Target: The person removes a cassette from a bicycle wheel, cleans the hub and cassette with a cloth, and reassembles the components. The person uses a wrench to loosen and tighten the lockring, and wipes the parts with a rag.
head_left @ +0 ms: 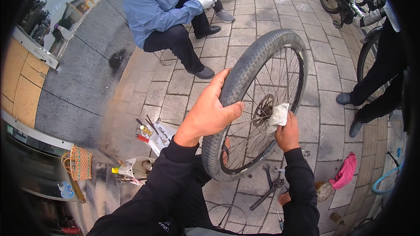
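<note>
A bicycle wheel [215,150] with a knobbly black tyre stands upright but tilted in front of me. My left hand [213,112] is wrapped over the tyre's near left side, thumb along the sidewall towards the spokes. In my right hand [288,133] is a crumpled whitish rag [278,116], pinched between the fingers beside the hub. The rag partly covers the hub area, next to the brake disc [263,107]. Whether it touches the metal cannot be seen.
On the paving lie an adjustable wrench [266,195], a pink cloth [344,171] and a white sheet with hand tools [158,139]. A woven basket [81,162] stands left. A seated person in a blue jacket [151,11] is ahead; another person's dark trousers [381,67] show right.
</note>
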Action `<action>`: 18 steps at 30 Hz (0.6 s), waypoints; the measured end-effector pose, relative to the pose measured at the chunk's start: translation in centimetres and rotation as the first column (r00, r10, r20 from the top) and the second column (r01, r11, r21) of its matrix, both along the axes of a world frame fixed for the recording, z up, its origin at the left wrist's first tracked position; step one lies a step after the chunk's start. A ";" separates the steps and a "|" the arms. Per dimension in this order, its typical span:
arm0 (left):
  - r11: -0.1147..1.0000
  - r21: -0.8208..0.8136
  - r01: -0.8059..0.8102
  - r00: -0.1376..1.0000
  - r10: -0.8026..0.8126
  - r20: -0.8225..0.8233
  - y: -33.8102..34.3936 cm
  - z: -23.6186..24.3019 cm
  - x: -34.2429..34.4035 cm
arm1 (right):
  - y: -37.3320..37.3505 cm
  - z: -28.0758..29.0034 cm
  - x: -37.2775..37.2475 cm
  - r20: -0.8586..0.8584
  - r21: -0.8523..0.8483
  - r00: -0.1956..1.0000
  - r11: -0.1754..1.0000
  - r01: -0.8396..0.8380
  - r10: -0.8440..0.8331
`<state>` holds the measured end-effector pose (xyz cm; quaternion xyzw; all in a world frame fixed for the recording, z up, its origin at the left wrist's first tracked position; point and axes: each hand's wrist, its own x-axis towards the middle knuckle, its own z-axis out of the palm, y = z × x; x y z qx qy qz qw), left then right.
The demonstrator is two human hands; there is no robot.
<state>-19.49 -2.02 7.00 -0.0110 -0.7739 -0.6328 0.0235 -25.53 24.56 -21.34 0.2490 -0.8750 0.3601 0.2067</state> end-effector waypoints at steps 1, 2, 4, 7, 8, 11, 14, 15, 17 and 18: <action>1.000 0.012 0.010 1.000 -0.010 -0.004 0.1 0.1 0.0 | -0.1 0.3 0.0 0.008 -0.007 1.000 1.000 0.001 -0.001; 1.000 -0.004 -0.005 1.000 0.005 0.014 0.2 0.2 0.0 | -0.1 0.7 0.1 0.015 -0.022 1.000 1.000 0.006 -0.006; 1.000 -0.018 -0.015 1.000 0.016 0.018 0.4 0.5 0.0 | -0.1 1.6 0.4 0.058 -0.047 0.998 0.999 0.019 -0.016; 0.999 -0.039 0.005 1.000 -0.005 0.012 0.8 0.8 0.3 | -0.3 2.5 0.8 0.130 -0.105 0.991 0.994 0.032 -0.019; 1.000 -0.011 0.017 1.000 -0.017 -0.009 1.0 0.8 0.5 | -0.4 2.7 0.9 0.138 -0.140 0.990 0.989 0.036 -0.017; 0.997 0.066 0.028 0.999 -0.026 -0.020 1.8 0.8 1.4 | -0.4 3.3 0.6 0.271 -0.112 0.958 0.985 0.128 -0.094; 0.997 -0.080 -0.013 0.998 0.009 -0.061 2.7 0.8 2.3 | 0.2 3.8 0.1 0.313 -0.100 0.944 0.985 0.139 -0.102; 0.999 -0.052 0.004 0.999 -0.007 -0.051 2.9 0.8 2.4 | 0.5 4.0 -0.2 0.335 -0.089 0.938 0.988 0.126 -0.090; 0.998 -0.064 -0.026 1.000 0.025 -0.003 3.3 0.7 2.5 | 1.3 4.3 -0.5 0.291 -0.014 0.952 0.994 0.105 -0.097; 0.998 -0.047 -0.043 0.999 0.043 -0.003 3.3 0.7 2.4 | 1.6 4.4 -0.7 0.326 -0.060 0.941 0.991 0.117 -0.092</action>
